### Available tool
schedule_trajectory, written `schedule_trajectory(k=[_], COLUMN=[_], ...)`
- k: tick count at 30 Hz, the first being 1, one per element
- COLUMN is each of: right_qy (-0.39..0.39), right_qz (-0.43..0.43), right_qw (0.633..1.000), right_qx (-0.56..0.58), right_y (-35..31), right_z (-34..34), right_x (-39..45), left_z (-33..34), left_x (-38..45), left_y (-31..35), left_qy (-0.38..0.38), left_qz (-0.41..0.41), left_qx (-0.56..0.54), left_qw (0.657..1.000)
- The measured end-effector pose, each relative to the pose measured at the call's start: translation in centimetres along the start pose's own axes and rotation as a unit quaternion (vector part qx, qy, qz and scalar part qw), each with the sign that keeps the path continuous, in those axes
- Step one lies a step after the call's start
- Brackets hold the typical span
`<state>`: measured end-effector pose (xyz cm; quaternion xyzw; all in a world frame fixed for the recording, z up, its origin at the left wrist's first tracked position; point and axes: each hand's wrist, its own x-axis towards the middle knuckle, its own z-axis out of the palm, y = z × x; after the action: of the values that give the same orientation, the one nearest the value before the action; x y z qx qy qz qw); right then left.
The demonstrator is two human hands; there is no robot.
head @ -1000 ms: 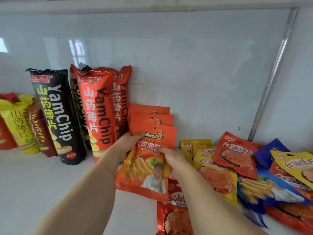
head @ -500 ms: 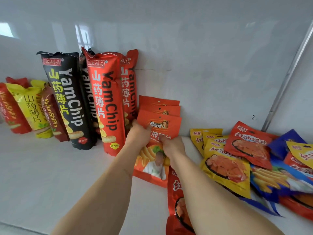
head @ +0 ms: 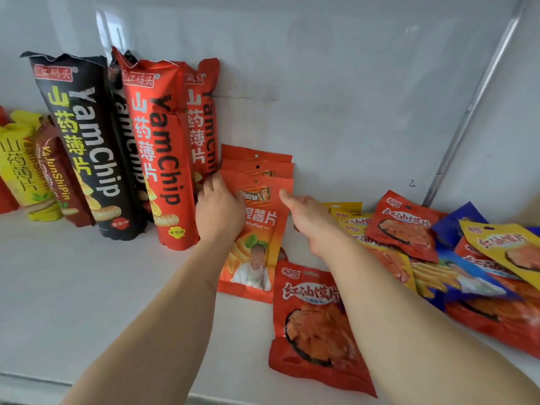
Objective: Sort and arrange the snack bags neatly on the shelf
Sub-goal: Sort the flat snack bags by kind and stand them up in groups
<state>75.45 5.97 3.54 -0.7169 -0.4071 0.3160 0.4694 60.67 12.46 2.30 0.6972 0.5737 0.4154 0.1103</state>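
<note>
An orange potato-chip bag (head: 260, 226) leans upright against the white back wall, in front of two more orange bags of the same kind (head: 257, 154). My left hand (head: 217, 209) grips the front bag's left edge, its fingers tucked beside the tall red YamChip bag (head: 160, 153). My right hand (head: 309, 220) hovers with relaxed fingers just right of the bag, its thumb tip at the bag's right edge. A red snack bag (head: 315, 325) lies flat on the shelf (head: 73, 287) under my right forearm.
Tall black (head: 84, 141) and red YamChip bags stand leaning at the back left, with small yellow bags (head: 20, 162) further left. A loose pile of red (head: 409, 229), yellow (head: 508, 247) and blue (head: 455, 223) bags lies at the right. A metal post (head: 473, 103) rises at the back right.
Both hands carried the orange bag back and stood it against the two others. My right hand has let go and moved slightly right; my left hand stays at the left edge.
</note>
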Motion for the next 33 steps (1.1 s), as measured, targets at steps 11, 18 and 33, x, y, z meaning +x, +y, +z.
schedule_trajectory(k=[11, 18, 33], right_qy=[-0.033, -0.062, -0.069], right_qz=[-0.163, -0.174, -0.152], right_qw=[0.881, 0.857, 0.916], right_qx=[-0.443, -0.481, -0.363], right_y=[5.2, 7.8, 10.4], right_z=[-9.2, -13.1, -21.5], right_x=[-6.4, -7.4, -7.5], left_z=[-3.0, 0.0, 6.8], left_x=[-12.2, -19.5, -21.7], left_y=[5.8, 8.1, 15.0], left_qy=[-0.018, -0.161, -0.26], left_qz=[0.072, 0.024, 0.067], left_qx=[0.016, 0.043, 0.007], left_qw=[0.997, 0.986, 0.963])
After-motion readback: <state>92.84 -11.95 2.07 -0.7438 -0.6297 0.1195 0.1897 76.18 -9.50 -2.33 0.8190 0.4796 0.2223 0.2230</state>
